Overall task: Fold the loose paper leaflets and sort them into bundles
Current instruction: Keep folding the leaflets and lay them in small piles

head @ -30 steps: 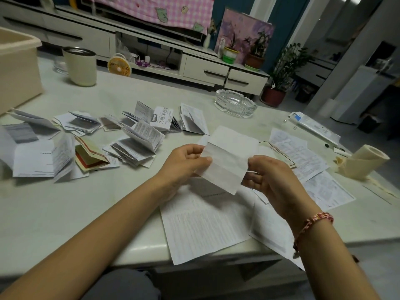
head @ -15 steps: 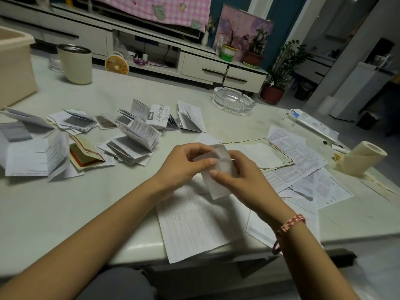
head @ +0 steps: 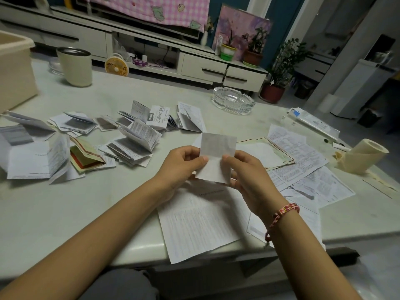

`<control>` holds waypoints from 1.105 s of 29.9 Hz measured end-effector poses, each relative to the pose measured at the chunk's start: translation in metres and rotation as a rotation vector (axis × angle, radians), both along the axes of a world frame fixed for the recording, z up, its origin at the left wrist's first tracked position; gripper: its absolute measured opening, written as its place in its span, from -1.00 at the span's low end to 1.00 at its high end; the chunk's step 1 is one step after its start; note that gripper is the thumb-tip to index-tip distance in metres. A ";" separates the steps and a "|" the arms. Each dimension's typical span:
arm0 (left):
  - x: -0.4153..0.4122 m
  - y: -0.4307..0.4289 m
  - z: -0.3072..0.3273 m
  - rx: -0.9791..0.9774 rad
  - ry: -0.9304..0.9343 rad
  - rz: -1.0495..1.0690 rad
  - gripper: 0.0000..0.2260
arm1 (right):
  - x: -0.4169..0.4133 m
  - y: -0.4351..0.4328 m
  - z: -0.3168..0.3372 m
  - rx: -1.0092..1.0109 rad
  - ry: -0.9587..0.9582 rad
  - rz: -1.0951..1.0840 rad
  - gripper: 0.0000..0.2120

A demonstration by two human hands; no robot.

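As loose sheets (head: pixel 199 224) lie beneath, left hand (head: pixel 181 163) and right hand (head: pixel 249 173) pinch one leaflet (head: pixel 216 148) — folded.

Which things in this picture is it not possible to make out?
Head view:
1. Print on the leaflet, pinched by left hand and right hand: too small, blurred.
2. Beige bin: cut off by the left edge.
3. Flat sheet beneath: top hidden by both hands.

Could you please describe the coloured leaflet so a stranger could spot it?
On the pale table, look at the left side, among the folded white papers. The leaflet lies half open there, the only one coloured tan and red.
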State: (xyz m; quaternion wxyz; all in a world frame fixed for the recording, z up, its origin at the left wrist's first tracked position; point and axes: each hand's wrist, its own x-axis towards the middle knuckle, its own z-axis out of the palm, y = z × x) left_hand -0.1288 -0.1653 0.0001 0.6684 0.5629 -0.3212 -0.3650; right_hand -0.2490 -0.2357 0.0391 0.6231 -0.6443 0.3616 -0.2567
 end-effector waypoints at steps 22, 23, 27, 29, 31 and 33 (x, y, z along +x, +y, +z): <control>0.004 0.001 0.001 0.088 -0.009 -0.005 -0.95 | 0.004 -0.004 0.002 -0.118 0.013 -0.039 -0.78; 0.004 0.000 0.001 0.082 -0.035 0.011 -0.94 | 0.004 -0.004 0.001 -0.150 0.046 -0.018 -0.84; 0.007 -0.002 -0.003 0.073 -0.243 0.088 -0.88 | 0.006 -0.008 -0.010 -0.392 0.186 -0.007 -0.89; 0.010 -0.004 -0.006 0.085 -0.357 0.144 -0.86 | 0.010 -0.011 -0.013 -0.506 0.256 -0.060 -0.82; 0.015 -0.005 -0.010 0.083 -0.394 0.202 -0.90 | 0.015 -0.012 -0.014 -0.570 0.323 -0.088 -0.77; 0.022 -0.003 -0.011 0.081 -0.438 0.259 -0.93 | 0.025 -0.013 -0.019 -0.558 0.330 -0.087 -0.77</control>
